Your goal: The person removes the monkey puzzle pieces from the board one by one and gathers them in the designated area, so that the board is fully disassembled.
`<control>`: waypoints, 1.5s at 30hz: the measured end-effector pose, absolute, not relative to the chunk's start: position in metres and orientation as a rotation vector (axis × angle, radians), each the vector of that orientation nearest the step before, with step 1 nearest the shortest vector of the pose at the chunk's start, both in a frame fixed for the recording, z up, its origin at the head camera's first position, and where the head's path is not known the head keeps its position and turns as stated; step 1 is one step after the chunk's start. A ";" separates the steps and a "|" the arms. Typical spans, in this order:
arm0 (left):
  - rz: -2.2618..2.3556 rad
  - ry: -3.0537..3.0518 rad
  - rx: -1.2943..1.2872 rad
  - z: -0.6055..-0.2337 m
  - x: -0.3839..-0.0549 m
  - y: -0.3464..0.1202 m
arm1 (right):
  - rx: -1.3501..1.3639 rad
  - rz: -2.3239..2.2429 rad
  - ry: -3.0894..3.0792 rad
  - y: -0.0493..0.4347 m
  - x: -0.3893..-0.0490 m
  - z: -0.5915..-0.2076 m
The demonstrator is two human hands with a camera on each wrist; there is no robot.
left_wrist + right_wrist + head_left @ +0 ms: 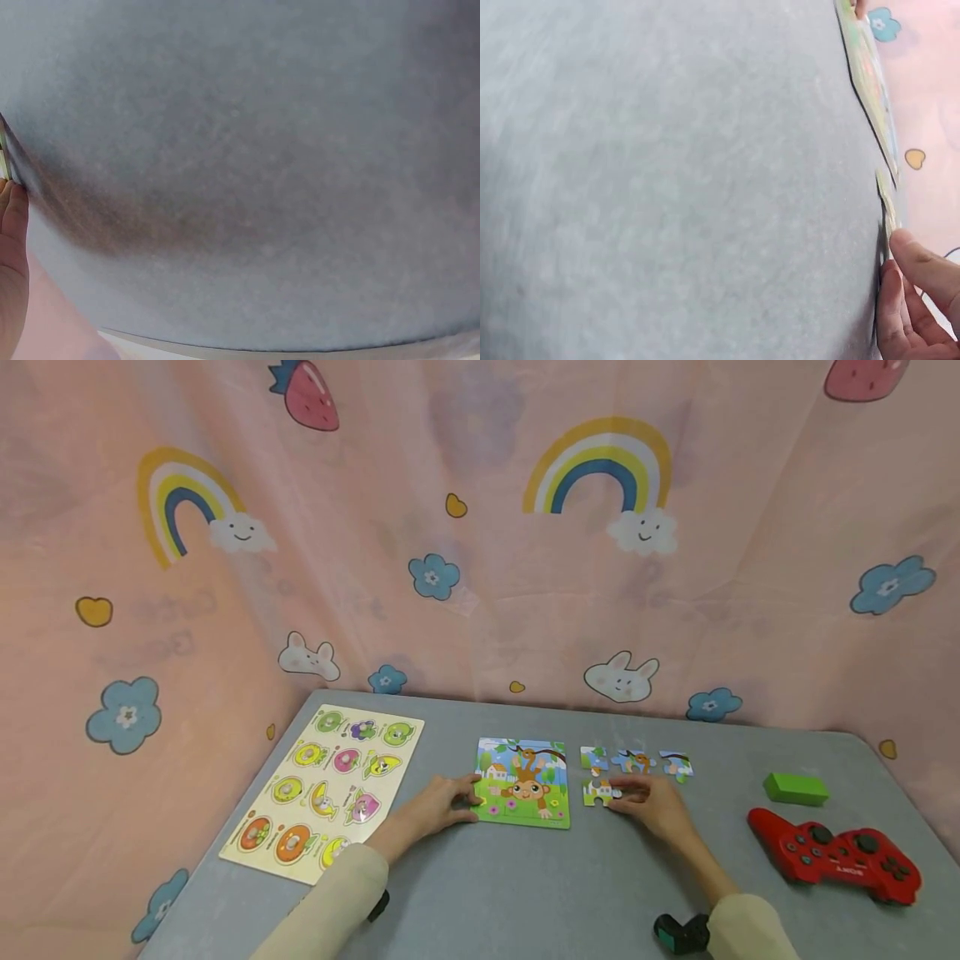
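Handling the puzzle piece (597, 792) appears to be the step in hand. The right hand (660, 810) pinches the puzzle piece between thumb and fingers at its right edge. The left hand (437, 804) touches the left edge of the monkey puzzle (524, 787); whether its fingers grip that edge cannot be told. The monkey puzzle lies flat on the table (517, 893) between the hands. Three loose pieces (628, 761) lie in a row just beyond the right hand. The green block (797, 789) and red controller (836, 857) lie to the right of that hand; the fruit board (347, 775) lies left of the left hand. The next move, by judgement, calls for a firm pinch and a steady monkey puzzle.
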State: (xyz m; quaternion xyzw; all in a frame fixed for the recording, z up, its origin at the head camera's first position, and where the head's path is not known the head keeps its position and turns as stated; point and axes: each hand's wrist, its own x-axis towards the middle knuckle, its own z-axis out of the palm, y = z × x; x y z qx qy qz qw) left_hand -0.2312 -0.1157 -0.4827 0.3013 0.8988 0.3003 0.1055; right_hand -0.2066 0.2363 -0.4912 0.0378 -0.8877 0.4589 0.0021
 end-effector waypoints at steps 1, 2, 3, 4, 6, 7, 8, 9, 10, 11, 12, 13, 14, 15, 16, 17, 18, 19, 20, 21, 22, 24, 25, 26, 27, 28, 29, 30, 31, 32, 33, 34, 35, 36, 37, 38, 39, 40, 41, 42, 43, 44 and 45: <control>0.888 2.648 0.890 -0.483 -0.231 -0.116 | 0.108 1.444 -2.782 0.236 -0.206 -0.491; 0.887 2.650 0.891 -0.483 -0.231 -0.116 | 0.094 1.456 -2.776 0.236 -0.206 -0.490; 0.887 2.652 0.893 -0.483 -0.231 -0.116 | 0.086 1.478 -2.768 0.237 -0.205 -0.490; 0.887 2.653 0.898 -0.483 -0.231 -0.116 | 0.071 1.493 -2.765 0.237 -0.204 -0.489; 0.884 2.657 0.903 -0.484 -0.231 -0.116 | 0.044 1.528 -2.756 0.238 -0.203 -0.488; 0.883 2.657 0.905 -0.484 -0.232 -0.116 | 0.039 1.545 -2.752 0.238 -0.202 -0.487; 0.881 2.659 0.908 -0.484 -0.232 -0.116 | 0.030 1.561 -2.748 0.238 -0.201 -0.486; 0.882 2.659 0.911 -0.484 -0.232 -0.117 | 0.024 1.572 -2.747 0.238 -0.201 -0.485; 0.882 2.661 0.916 -0.485 -0.232 -0.117 | 0.015 1.582 -2.748 0.239 -0.200 -0.484; 0.882 2.662 0.917 -0.485 -0.232 -0.117 | 0.011 1.599 -2.743 0.239 -0.199 -0.484; 0.884 2.662 0.918 -0.485 -0.232 -0.117 | 0.004 1.615 -2.739 0.239 -0.198 -0.483; 0.885 2.663 0.922 -0.485 -0.233 -0.117 | 0.000 1.642 -2.731 0.240 -0.198 -0.482; 0.886 2.664 0.925 -0.485 -0.233 -0.117 | -0.010 1.668 -2.723 0.240 -0.198 -0.481; 0.889 2.663 0.927 -0.486 -0.233 -0.117 | -0.017 1.688 -2.717 0.241 -0.198 -0.481; 0.888 2.665 0.930 -0.486 -0.233 -0.117 | -0.025 1.717 -2.706 0.241 -0.197 -0.480; 0.887 2.665 0.930 -0.485 -0.233 -0.116 | -0.029 1.752 -2.690 0.241 -0.198 -0.479; 0.885 2.667 0.931 -0.485 -0.233 -0.116 | -0.027 1.782 -2.676 0.241 -0.198 -0.477; 0.883 2.668 0.932 -0.485 -0.233 -0.116 | -0.025 1.820 -2.659 0.240 -0.198 -0.476; 0.882 2.669 0.929 -0.485 -0.233 -0.116 | -0.026 1.847 -2.649 0.240 -0.198 -0.474; 0.880 2.670 0.928 -0.485 -0.233 -0.116 | -0.019 1.878 -2.635 0.239 -0.198 -0.473; 0.878 2.670 0.925 -0.485 -0.233 -0.116 | -0.013 1.918 -2.618 0.237 -0.198 -0.472; 0.880 2.668 0.920 -0.484 -0.233 -0.116 | 0.008 2.001 -2.580 0.234 -0.199 -0.469; 0.882 2.666 0.918 -0.484 -0.232 -0.116 | 0.016 2.048 -2.561 0.233 -0.200 -0.468; 0.883 2.664 0.916 -0.484 -0.232 -0.116 | 0.027 2.091 -2.541 0.231 -0.201 -0.467; 0.885 2.663 0.916 -0.484 -0.232 -0.116 | 0.040 2.133 -2.519 0.229 -0.202 -0.466; 0.885 2.662 0.914 -0.484 -0.232 -0.116 | 0.056 2.178 -2.496 0.227 -0.202 -0.465; 0.886 2.662 0.915 -0.484 -0.232 -0.116 | 0.069 2.210 -2.478 0.225 -0.204 -0.464; 0.885 2.662 0.916 -0.484 -0.232 -0.116 | 0.079 2.239 -2.464 0.222 -0.205 -0.464; 0.887 2.662 0.914 -0.484 -0.232 -0.116 | 0.077 2.259 -2.451 0.220 -0.205 -0.463; 0.888 2.661 0.914 -0.484 -0.232 -0.116 | 0.079 2.274 -2.442 0.217 -0.207 -0.463; 0.888 2.661 0.911 -0.484 -0.232 -0.116 | 0.080 2.283 -2.437 0.214 -0.208 -0.463; 0.887 2.661 0.909 -0.484 -0.232 -0.116 | 0.080 2.290 -2.437 0.210 -0.210 -0.463; 0.884 2.663 0.913 -0.484 -0.232 -0.116 | 0.068 2.289 -2.442 0.207 -0.211 -0.463; 0.881 2.665 0.912 -0.484 -0.232 -0.116 | 0.072 2.291 -2.445 0.204 -0.212 -0.463; 0.878 2.667 0.913 -0.484 -0.232 -0.116 | 0.067 2.295 -2.446 0.200 -0.213 -0.464; 0.875 2.670 0.913 -0.484 -0.232 -0.116 | 0.063 2.296 -2.452 0.196 -0.214 -0.464; 0.874 2.673 0.912 -0.483 -0.232 -0.116 | 0.071 2.301 -2.452 0.193 -0.216 -0.464; 0.871 2.676 0.916 -0.483 -0.231 -0.116 | 0.091 2.307 -2.453 0.189 -0.217 -0.464; 0.870 2.678 0.916 -0.482 -0.231 -0.116 | 0.101 2.313 -2.449 0.185 -0.218 -0.464; 0.870 2.678 0.914 -0.482 -0.231 -0.116 | 0.119 2.319 -2.447 0.182 -0.219 -0.465; 0.870 2.679 0.914 -0.482 -0.231 -0.116 | 0.123 2.323 -2.444 0.178 -0.221 -0.466; 0.867 2.682 0.916 -0.481 -0.231 -0.116 | 0.139 2.328 -2.442 0.174 -0.223 -0.467; 0.865 2.682 0.916 -0.481 -0.231 -0.116 | 0.155 2.331 -2.441 0.171 -0.224 -0.468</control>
